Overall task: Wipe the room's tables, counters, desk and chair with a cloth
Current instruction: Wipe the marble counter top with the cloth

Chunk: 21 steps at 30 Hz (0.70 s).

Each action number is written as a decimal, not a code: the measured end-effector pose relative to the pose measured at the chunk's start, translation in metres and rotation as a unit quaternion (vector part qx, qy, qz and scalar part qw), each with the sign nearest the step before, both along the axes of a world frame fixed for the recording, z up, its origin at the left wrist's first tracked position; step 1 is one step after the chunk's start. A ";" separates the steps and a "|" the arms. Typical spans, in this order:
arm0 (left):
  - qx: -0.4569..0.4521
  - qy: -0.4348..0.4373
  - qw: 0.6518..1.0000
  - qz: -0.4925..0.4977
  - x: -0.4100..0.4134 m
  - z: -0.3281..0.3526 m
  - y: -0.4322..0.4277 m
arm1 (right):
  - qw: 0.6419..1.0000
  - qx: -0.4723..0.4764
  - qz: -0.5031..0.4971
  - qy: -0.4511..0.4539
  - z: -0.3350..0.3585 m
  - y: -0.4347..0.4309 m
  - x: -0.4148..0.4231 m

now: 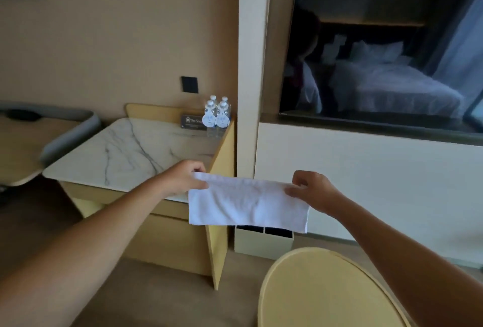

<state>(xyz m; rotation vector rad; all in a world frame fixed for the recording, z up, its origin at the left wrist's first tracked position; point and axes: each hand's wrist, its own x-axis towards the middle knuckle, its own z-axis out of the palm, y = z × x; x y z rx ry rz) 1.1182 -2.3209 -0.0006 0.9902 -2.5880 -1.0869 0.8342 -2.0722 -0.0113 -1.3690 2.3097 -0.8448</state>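
1. White cloth (248, 204): held in the air at the centre of the frame, folded, stretched flat between both hands, its lower edge hanging free; it touches no surface
2. Left hand (183, 180): fingers and thumb pinch the cloth's upper left corner
3. Right hand (311, 190): fingers and thumb pinch the cloth's upper right corner
4. Marble-topped counter (125, 154): left of centre, behind and partly under the left hand, on a pale wooden cabinet
5. Water bottles (218, 113): four, upright, grouped at the counter's far right corner; a small dark sign (190, 122) stands just beside them on the left
6. Round yellow table (326, 292): lower right of the frame, below the cloth
7. Wooden desk (23, 149): left edge of the frame, just beside the counter
8. Dark glass panel (379, 47): upper right, reflecting a bed
9. Small open bin (264, 243): on the floor below the cloth, against the white wall
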 end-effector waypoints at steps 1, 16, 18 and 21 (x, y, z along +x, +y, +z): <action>0.015 0.004 1.000 0.017 0.016 0.000 0.004 | 1.000 0.002 0.013 -0.009 0.000 -0.007 0.006; 0.038 -0.008 0.979 0.199 0.239 -0.038 -0.029 | 0.984 -0.015 0.134 -0.114 -0.033 -0.170 0.168; 0.042 -0.015 0.976 0.212 0.262 -0.043 -0.051 | 0.983 -0.027 0.123 -0.131 -0.040 -0.196 0.189; 0.043 -0.036 0.976 0.210 0.296 -0.056 -0.088 | 0.983 -0.030 0.097 -0.153 -0.056 -0.235 0.222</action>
